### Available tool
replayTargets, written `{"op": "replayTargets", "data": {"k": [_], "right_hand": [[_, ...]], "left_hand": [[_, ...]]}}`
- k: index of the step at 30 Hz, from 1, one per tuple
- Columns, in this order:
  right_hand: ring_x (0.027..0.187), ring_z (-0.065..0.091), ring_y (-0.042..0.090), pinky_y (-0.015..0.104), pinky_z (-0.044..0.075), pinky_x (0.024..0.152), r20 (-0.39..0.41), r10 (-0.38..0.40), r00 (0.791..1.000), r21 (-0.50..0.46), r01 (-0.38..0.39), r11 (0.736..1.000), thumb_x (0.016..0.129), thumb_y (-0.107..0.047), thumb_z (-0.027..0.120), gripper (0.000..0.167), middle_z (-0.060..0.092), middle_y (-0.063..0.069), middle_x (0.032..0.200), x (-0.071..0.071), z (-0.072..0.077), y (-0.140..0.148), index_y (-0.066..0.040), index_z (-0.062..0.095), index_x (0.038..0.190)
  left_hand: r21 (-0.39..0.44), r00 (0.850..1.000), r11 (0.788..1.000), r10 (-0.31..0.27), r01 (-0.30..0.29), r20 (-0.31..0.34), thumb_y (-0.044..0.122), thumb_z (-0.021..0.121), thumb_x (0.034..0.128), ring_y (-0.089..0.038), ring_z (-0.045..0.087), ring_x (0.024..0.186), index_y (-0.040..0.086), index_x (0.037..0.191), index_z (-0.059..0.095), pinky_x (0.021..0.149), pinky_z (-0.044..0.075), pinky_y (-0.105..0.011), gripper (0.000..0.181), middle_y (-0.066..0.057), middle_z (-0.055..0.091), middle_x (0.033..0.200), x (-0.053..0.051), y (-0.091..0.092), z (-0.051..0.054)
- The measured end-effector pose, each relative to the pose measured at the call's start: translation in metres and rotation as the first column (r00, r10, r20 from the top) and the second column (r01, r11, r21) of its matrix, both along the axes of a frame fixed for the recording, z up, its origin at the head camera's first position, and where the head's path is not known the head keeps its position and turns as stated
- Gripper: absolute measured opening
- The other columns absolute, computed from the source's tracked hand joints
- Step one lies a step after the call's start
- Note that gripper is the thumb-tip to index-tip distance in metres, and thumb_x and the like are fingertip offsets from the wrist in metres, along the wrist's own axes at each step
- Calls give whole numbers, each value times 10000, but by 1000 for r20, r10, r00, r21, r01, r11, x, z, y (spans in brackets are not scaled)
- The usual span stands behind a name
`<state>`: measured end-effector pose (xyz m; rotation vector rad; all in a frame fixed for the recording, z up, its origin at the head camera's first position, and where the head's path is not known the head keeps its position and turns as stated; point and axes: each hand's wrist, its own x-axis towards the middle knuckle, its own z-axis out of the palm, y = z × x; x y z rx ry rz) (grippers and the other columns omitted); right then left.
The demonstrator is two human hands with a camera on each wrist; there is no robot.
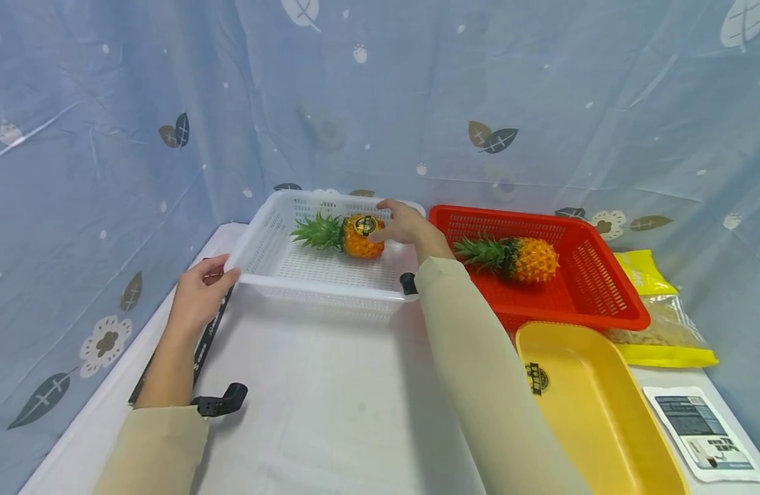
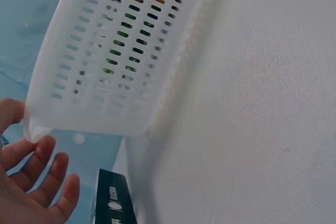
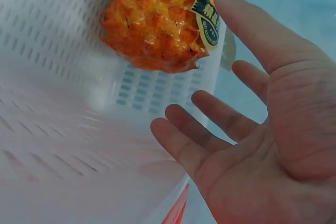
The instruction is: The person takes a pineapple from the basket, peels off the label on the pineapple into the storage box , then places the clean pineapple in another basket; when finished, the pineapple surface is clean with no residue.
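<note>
A white plastic basket (image 1: 321, 280) with slotted walls stands at the back of the table. In it lies a pineapple (image 1: 363, 245) with a black-and-gold label (image 3: 207, 20), its green crown to the left. My left hand (image 1: 197, 295) pinches the basket's near left corner between thumb and index finger; the other fingers hang loose below the rim. Over the basket's right side is my right hand (image 1: 405, 223), fingers spread. Its thumb is at the pineapple's label; whether it touches I cannot tell. The right wrist view shows nothing gripped in the palm.
To the right, a red basket (image 1: 609, 320) holds another pineapple (image 1: 534, 260). Before it sits a yellow tray (image 1: 593, 405). A yellow-topped clear bag (image 1: 661, 316) and a white packet (image 1: 704, 433) lie at the far right. A long black box (image 1: 208, 337) lies under the left forearm.
</note>
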<state>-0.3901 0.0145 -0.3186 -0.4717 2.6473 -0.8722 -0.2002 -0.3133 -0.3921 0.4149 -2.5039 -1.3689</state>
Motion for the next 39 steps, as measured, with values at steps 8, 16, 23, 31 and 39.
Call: {"op": "replayTargets", "data": {"k": [8, 16, 23, 31, 39], "right_hand": [[1445, 414, 325, 540, 396, 1180, 7, 24, 1000, 44, -24, 999, 910, -311, 795, 839, 387, 84, 1642, -5, -3, -4, -245, 343, 1613], [1437, 421, 314, 523, 399, 1185, 64, 19, 998, 20, -21, 1000, 878, -229, 825, 899, 388, 88, 1633, -15, -16, -1, -262, 324, 1624], [1414, 419, 299, 478, 355, 1222, 71, 49, 996, -20, -48, 999, 863, -100, 807, 902, 430, 93, 1593, -16, -25, -11, -206, 329, 1620], [1384, 422, 304, 498, 371, 1207, 98, 61, 993, -46, -57, 997, 823, -38, 832, 966, 434, 86, 1571, -22, -34, -27, -243, 311, 1611], [1341, 480, 305, 466, 402, 1185, 40, 44, 998, -39, -42, 998, 797, -28, 833, 902, 497, 100, 1522, -25, -38, -20, -191, 390, 1566]], "left_hand": [[34, 1000, 999, 10, -9, -13, 386, 580, 1052, -403, 528, 1301, 39, 1545, 453, 1073, 487, -593, 616, -257, 515, 1465, 0, 1, 0], [43, 1000, 999, 10, -10, -11, 373, 593, 1048, -401, 541, 1284, 38, 1541, 457, 1068, 496, -581, 612, -260, 528, 1446, -5, 9, -6], [17, 1000, 1000, 16, -16, -12, 396, 580, 1050, -407, 536, 1303, 42, 1545, 455, 1056, 502, -589, 622, -260, 524, 1461, -1, 3, -3], [-4, 999, 999, 44, -44, -9, 408, 577, 1048, -342, 537, 1257, 54, 1539, 470, 830, 525, -222, 614, -238, 537, 1439, 7, -4, 0], [17, 1000, 1000, 17, -17, 0, 430, 578, 1043, -347, 535, 1255, 57, 1551, 454, 738, 458, -86, 642, -247, 531, 1437, 4, -1, -3]]}}
